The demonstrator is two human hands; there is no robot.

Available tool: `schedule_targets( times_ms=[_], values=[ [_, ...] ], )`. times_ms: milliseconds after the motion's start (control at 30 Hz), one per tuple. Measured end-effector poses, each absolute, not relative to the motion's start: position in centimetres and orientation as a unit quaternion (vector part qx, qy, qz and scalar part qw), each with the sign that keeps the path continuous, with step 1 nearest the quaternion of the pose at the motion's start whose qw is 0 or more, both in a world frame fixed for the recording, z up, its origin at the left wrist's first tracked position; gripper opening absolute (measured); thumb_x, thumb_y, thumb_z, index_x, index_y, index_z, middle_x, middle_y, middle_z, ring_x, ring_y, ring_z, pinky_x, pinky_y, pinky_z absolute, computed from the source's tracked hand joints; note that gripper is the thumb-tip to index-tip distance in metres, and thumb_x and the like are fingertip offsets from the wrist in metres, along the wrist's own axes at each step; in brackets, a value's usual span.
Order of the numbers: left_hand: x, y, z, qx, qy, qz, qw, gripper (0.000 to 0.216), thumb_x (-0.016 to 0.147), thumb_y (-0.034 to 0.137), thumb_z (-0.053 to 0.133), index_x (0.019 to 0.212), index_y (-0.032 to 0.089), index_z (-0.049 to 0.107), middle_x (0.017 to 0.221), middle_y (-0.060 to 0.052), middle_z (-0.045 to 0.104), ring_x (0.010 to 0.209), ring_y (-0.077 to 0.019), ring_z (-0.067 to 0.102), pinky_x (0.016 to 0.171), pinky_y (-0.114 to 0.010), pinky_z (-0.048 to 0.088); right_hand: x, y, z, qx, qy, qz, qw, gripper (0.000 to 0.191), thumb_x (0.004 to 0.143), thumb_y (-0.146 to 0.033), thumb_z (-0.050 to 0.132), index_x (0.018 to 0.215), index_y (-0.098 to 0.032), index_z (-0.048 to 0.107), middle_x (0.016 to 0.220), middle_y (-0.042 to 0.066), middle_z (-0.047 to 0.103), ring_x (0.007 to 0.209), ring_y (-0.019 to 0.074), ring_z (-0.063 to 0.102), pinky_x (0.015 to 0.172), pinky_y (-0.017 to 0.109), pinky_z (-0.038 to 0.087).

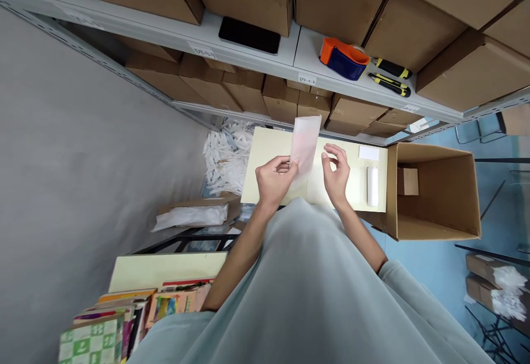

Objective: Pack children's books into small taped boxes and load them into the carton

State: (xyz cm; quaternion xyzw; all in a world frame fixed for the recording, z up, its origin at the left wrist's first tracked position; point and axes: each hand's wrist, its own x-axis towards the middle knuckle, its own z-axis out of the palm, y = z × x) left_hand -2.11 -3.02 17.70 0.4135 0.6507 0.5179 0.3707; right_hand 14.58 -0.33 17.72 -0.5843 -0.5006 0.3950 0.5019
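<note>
My left hand [276, 182] pinches the lower left edge of a thin, pale pinkish-white rectangular packet [305, 140], held upright above the cream table [265, 157]. Whether it is a bag, sleeve or folded sheet I cannot tell. Just right of the packet, my right hand [336, 175] is raised with curved fingers, thumb and fingertips apart, nothing visible between them. On the table's right side lie a white roll [372, 186] and a small white card or label stack [369, 153].
An open cardboard box [434, 226] stands right of the table. White paper scraps [226, 157] are heaped at left. The shelf ahead bears a black phone [249, 35], an orange-and-blue tape dispenser [344, 59], utility knives [390, 77] and cartons. Books [124, 320] are at lower left.
</note>
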Motion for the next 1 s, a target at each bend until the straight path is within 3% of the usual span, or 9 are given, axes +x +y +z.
schedule_targets(
  times_ms=[100, 267, 433, 600, 733, 867, 1000],
  values=[
    [-1.7, -3.5, 17.7, 0.494, 0.641, 0.515, 0.283, 0.022, 0.096, 0.043, 0.081, 0.096, 0.021, 0.087, 0.095, -0.005, 0.087, 0.081, -0.0204, 0.082, 0.082, -0.033, 0.07, 13.5, -2.4, 19.3, -0.546, -0.54, 0.432, 0.473, 0.033, 0.105, -0.057, 0.073, 0.118, -0.027, 0.08, 0.127, 0.011, 0.081, 0.124, 0.0275, 0.076, 0.1, 0.043, 0.065],
    [-0.9, -4.5, 16.6, 0.583, 0.592, 0.526, 0.181, 0.025, 0.109, 0.04, 0.072, 0.115, 0.023, 0.089, 0.116, -0.01, 0.088, 0.106, -0.0255, 0.086, 0.099, -0.04, 0.07, 11.3, -4.1, 19.5, -0.534, -0.524, 0.437, 0.499, 0.038, 0.097, -0.054, 0.084, 0.122, -0.027, 0.076, 0.131, 0.01, 0.078, 0.113, 0.025, 0.078, 0.095, 0.041, 0.068],
    [-0.1, -5.5, 16.3, 0.644, 0.56, 0.504, 0.13, 0.022, 0.111, 0.034, 0.07, 0.124, 0.025, 0.086, 0.126, -0.012, 0.086, 0.113, -0.0252, 0.084, 0.102, -0.04, 0.069, 11.8, -3.3, 18.6, -0.556, -0.498, 0.421, 0.516, 0.027, 0.099, -0.049, 0.074, 0.112, -0.026, 0.072, 0.112, 0.007, 0.08, 0.099, 0.0218, 0.078, 0.088, 0.037, 0.067],
    [-1.3, -5.5, 16.8, 0.609, 0.59, 0.485, 0.216, 0.029, 0.108, 0.044, 0.074, 0.129, 0.024, 0.081, 0.13, -0.013, 0.081, 0.121, -0.0269, 0.079, 0.107, -0.044, 0.066, 13.8, -1.3, 17.3, -0.573, -0.443, 0.475, 0.5, 0.026, 0.089, -0.048, 0.076, 0.097, -0.024, 0.07, 0.09, 0.003, 0.078, 0.083, 0.0194, 0.074, 0.078, 0.033, 0.062],
    [-4.4, -3.9, 16.0, 0.459, 0.677, 0.488, 0.305, 0.063, 0.088, 0.061, 0.091, 0.135, 0.022, 0.077, 0.141, -0.017, 0.074, 0.123, -0.0309, 0.074, 0.103, -0.047, 0.064, 15.3, -0.6, 17.2, -0.556, -0.423, 0.52, 0.492, 0.028, 0.083, -0.048, 0.079, 0.092, -0.023, 0.071, 0.089, 0.003, 0.077, 0.083, 0.0196, 0.073, 0.078, 0.034, 0.062],
    [-6.6, -2.7, 15.2, 0.363, 0.592, 0.481, 0.535, 0.068, 0.074, 0.075, 0.095, 0.112, 0.019, 0.084, 0.115, -0.015, 0.082, 0.111, -0.0309, 0.076, 0.1, -0.045, 0.064, 16.3, -0.8, 17.4, -0.554, -0.429, 0.537, 0.469, 0.029, 0.086, -0.051, 0.08, 0.094, -0.024, 0.073, 0.091, 0.003, 0.078, 0.089, 0.0219, 0.074, 0.084, 0.037, 0.064],
    [-6.8, -2.7, 15.4, 0.329, 0.585, 0.494, 0.553, 0.061, 0.063, 0.071, 0.103, 0.091, 0.02, 0.083, 0.095, -0.01, 0.083, 0.093, -0.026, 0.077, 0.088, -0.039, 0.065, 16.7, -0.8, 17.3, -0.554, -0.428, 0.55, 0.455, 0.035, 0.088, -0.059, 0.081, 0.096, -0.025, 0.073, 0.092, 0.003, 0.079, 0.089, 0.023, 0.075, 0.083, 0.039, 0.064]
  ],
)
